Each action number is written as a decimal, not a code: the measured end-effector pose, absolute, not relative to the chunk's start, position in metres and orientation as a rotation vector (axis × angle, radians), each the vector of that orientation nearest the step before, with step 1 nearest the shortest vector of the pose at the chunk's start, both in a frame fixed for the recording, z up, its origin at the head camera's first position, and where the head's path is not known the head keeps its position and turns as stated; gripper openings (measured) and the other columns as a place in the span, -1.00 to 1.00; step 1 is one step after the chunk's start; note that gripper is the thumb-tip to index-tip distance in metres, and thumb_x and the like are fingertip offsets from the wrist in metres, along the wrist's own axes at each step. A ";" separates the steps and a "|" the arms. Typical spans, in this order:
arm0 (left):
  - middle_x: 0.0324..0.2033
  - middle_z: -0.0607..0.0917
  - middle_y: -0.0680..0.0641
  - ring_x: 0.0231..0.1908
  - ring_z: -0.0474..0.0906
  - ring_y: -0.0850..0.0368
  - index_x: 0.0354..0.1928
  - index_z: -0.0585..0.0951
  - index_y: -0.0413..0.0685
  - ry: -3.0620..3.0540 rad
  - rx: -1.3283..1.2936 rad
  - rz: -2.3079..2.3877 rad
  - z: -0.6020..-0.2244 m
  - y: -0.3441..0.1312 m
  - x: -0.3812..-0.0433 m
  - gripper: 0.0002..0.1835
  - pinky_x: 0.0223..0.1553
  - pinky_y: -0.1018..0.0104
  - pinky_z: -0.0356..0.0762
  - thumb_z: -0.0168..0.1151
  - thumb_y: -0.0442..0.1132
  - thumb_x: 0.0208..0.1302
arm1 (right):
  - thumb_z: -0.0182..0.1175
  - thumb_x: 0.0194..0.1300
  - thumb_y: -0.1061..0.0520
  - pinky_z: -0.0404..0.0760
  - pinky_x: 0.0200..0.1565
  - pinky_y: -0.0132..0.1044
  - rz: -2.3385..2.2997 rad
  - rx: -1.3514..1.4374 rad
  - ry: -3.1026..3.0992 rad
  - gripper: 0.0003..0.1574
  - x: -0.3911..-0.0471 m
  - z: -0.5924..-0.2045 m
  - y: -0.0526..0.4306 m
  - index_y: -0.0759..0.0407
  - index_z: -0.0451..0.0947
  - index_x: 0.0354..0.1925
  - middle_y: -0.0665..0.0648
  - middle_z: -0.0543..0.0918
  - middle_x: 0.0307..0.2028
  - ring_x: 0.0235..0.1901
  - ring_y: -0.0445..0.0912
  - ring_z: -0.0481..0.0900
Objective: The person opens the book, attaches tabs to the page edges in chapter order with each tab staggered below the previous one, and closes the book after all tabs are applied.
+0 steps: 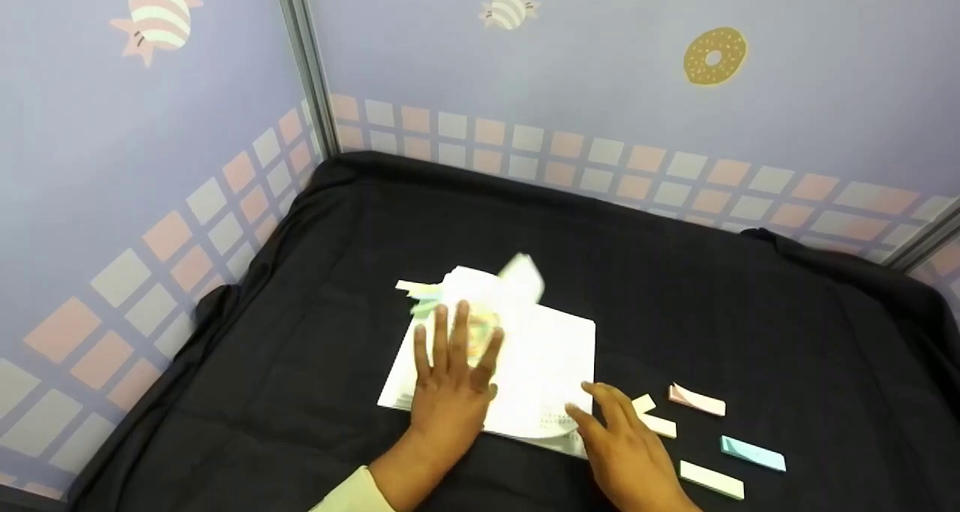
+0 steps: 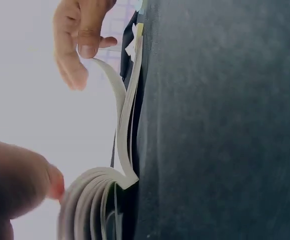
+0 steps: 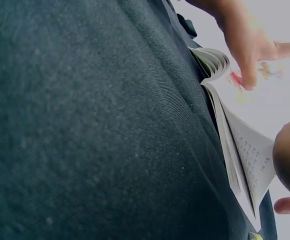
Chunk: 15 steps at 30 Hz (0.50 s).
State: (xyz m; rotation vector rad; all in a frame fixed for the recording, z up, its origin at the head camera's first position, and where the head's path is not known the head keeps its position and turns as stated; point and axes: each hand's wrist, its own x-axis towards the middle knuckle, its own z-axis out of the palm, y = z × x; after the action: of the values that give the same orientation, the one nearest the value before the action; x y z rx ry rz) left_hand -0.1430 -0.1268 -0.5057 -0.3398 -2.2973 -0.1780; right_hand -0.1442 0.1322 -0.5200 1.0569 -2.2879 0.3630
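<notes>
An open book [image 1: 555, 347] lies on the black cloth, a coloured picture on its left page. My left hand [image 1: 450, 392] rests on that page with fingers spread; the left wrist view shows the left pages [image 2: 85, 200] bowed in a curve. My right hand [image 1: 626, 444] is at the lower right corner, its thumb and fingers extended at the page edge. There a bunch of pages [image 2: 117, 95] stands lifted from those below. Whether the right fingers pinch it cannot be told. Pale sticky tabs [image 1: 425, 296] jut from the upper left edge.
Right of the book lie small sticky-note pads: pink [image 1: 697, 400], blue [image 1: 753, 453], pale green [image 1: 712, 480] and a pale yellow one [image 1: 658, 426] partly behind my right hand. A blurred white flap [image 1: 523, 278] rises at the book's top edge. Patterned walls border the table.
</notes>
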 end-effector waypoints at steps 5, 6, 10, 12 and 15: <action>0.34 0.27 -0.03 0.37 -0.02 -0.14 0.00 0.60 0.18 -2.520 -0.663 0.032 -0.502 -0.125 -0.138 -0.55 0.26 -0.10 0.06 0.32 -0.27 -0.02 | -0.31 0.49 0.01 0.56 -0.14 -0.22 0.379 1.097 -2.245 -0.49 -0.145 -0.520 0.132 0.06 0.58 -0.32 0.15 0.53 0.04 0.04 0.07 0.46; 0.29 0.35 0.01 0.36 0.03 -0.10 -0.12 0.64 0.15 -2.556 -0.755 0.026 -0.503 -0.124 -0.137 -0.69 0.26 -0.04 0.10 0.30 -0.22 0.02 | -0.27 0.49 0.02 0.55 -0.13 -0.24 0.392 1.102 -2.230 -0.51 -0.145 -0.520 0.132 0.06 0.57 -0.34 0.14 0.54 0.02 0.03 0.07 0.47; -0.03 0.58 0.07 0.24 0.28 -0.03 -0.34 0.59 0.12 -2.649 -0.929 0.008 -0.506 -0.123 -0.135 -0.72 0.25 0.05 0.13 0.27 0.12 0.06 | -0.12 0.44 0.03 0.50 -0.06 -0.30 0.429 1.094 -2.186 -0.63 -0.146 -0.516 0.129 0.06 0.55 -0.39 0.09 0.57 -0.04 -0.02 0.02 0.50; -0.21 0.58 0.09 0.13 0.37 0.00 -0.38 0.57 0.12 -2.651 -0.919 -0.009 -0.507 -0.123 -0.135 -0.63 0.20 0.04 0.18 0.27 0.23 0.00 | -0.08 0.42 0.02 0.49 -0.05 -0.31 0.439 1.081 -2.170 -0.65 -0.146 -0.514 0.128 0.04 0.56 -0.41 0.07 0.57 -0.05 -0.03 0.00 0.50; -0.33 0.55 0.09 -0.01 0.42 0.04 -0.43 0.55 0.13 -2.639 -0.889 -0.030 -0.507 -0.124 -0.137 -0.67 0.13 0.06 0.24 0.29 0.19 0.00 | -0.06 0.41 -0.02 0.49 -0.08 -0.28 0.453 1.051 -2.159 -0.67 -0.145 -0.513 0.127 0.06 0.60 -0.31 0.10 0.56 -0.02 -0.02 0.02 0.50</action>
State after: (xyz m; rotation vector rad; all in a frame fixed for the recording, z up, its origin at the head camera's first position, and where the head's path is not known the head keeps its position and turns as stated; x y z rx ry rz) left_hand -0.1365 -0.1244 -0.5072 -0.8888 -2.6386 -0.0299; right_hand -0.1453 0.1273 -0.5131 1.0506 -2.1594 0.4533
